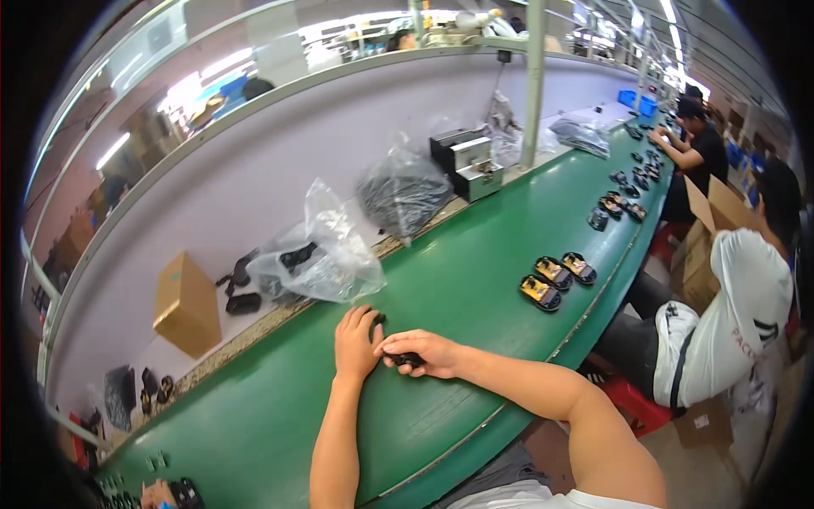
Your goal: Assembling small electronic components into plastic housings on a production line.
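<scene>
My right hand [428, 352] is closed around a small black rounded part [405, 359], low over the green work surface [441, 280]. Its fingers cover much of that part, so I cannot tell its exact kind. Beside it, my left hand [356, 343] is closed with its fingers curled. A small dark piece [378, 321] shows at its fingertips. The hands almost meet at the thumbs. To the right lie several oval black housings with yellow boards inside [553, 272].
Behind the hands, a clear plastic bag [326, 254] overhangs the belt's far edge. A cardboard box [186, 305], a bag of dark parts [403, 191] and a metal box [468, 164] line the shelf. Co-workers sit along the right side, one in a white shirt [729, 314].
</scene>
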{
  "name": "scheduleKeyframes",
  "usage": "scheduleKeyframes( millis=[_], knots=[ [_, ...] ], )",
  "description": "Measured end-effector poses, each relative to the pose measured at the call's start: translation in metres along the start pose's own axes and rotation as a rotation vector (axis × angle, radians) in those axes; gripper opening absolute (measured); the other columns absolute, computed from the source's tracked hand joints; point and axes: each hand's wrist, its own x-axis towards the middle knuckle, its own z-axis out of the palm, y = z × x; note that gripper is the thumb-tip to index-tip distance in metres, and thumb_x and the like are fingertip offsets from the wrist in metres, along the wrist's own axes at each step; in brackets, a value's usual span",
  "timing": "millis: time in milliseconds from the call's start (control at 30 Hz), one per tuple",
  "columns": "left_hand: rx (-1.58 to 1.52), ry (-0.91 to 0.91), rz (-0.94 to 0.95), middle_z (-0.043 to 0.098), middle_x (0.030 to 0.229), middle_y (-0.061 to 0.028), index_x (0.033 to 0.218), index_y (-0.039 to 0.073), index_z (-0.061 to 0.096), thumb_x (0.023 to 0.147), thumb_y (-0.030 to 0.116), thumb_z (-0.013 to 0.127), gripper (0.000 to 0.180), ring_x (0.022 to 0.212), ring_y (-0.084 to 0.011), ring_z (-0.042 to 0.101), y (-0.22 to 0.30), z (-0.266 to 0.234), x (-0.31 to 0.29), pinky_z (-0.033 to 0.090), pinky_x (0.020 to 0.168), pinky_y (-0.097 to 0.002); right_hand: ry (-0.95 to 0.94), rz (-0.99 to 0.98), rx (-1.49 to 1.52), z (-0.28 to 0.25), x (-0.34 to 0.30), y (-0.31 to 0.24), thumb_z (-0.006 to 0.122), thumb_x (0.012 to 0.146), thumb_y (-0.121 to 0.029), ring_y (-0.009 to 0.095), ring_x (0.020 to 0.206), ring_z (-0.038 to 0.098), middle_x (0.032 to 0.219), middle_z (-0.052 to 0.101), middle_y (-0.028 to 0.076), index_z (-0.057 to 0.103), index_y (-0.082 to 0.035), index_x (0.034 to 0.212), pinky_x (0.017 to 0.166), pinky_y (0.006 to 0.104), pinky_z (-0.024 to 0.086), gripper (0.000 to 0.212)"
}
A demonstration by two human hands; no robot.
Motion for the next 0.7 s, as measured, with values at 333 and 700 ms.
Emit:
scheduleKeyframes(
  millis=[333, 700],
  knots=[
    [-0.127, -0.041, 0.083, 0.067, 0.122, -0.0140, 0.112, 0.005, 0.068, 0.086, 0.009, 0.071, 0.027, 0.117, -0.0361, 0.060, 0.031, -0.010, -0.010, 0.046, 0.100, -0.0461, 0.341, -0.235, -0.198, -0.012, 0.002, -0.012, 0.066, 0.099, -0.027, 0.006, 0.064, 0.058, 0.086, 0.066, 0.000, 0.070, -0.005, 0.110, 0.047, 0.0196, 0.039, 0.025],
    [-0.206, -0.098, 0.053, 0.065, 0.129, -0.0206, 0.140, 0.002, 0.055, 0.082, 0.012, 0.077, 0.063, 0.121, -0.0393, 0.062, 0.050, -0.016, -0.013, 0.048, 0.102, -0.0461, 0.516, -0.441, -0.595, -0.018, 0.018, -0.004, 0.069, 0.091, -0.022, 0.014, 0.058, 0.066, 0.078, 0.073, 0.009, 0.072, 0.001, 0.099, 0.058, 0.0303, 0.053, 0.024]
  ],
)
